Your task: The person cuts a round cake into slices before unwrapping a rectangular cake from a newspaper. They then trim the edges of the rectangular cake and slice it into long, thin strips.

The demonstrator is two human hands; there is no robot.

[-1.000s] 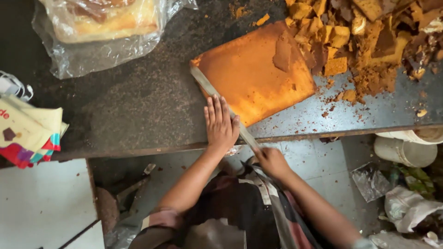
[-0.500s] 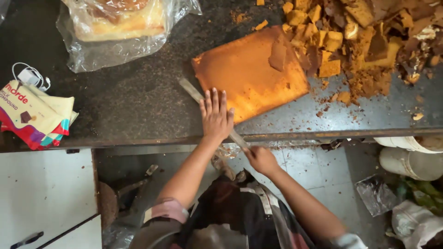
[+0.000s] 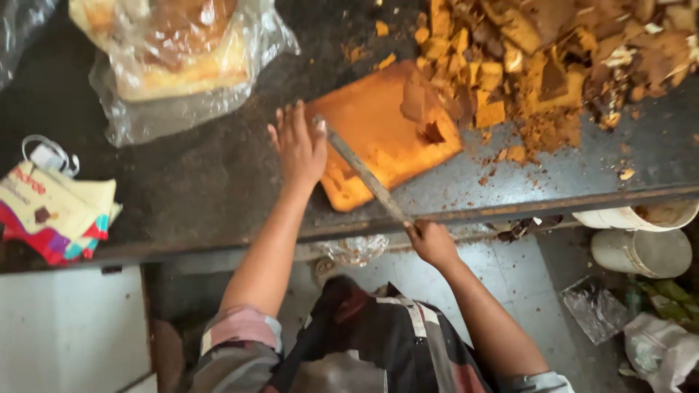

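Clearly a trimming cut: I had the long knife (image 3: 364,173) laid diagonally across the near left side of the brown cake slab (image 3: 386,131), which lay on the dark counter (image 3: 182,189) close to its front edge. Right hand (image 3: 431,241) was closed round the handle off the counter's edge; left hand (image 3: 298,145) lay flat, fingers spread, beside the slab at the blade's tip. My judgement: press down evenly, keep the fingertips clear of the edge. Crumbled offcuts (image 3: 539,65) lay heaped beyond, touching the slab's far side.
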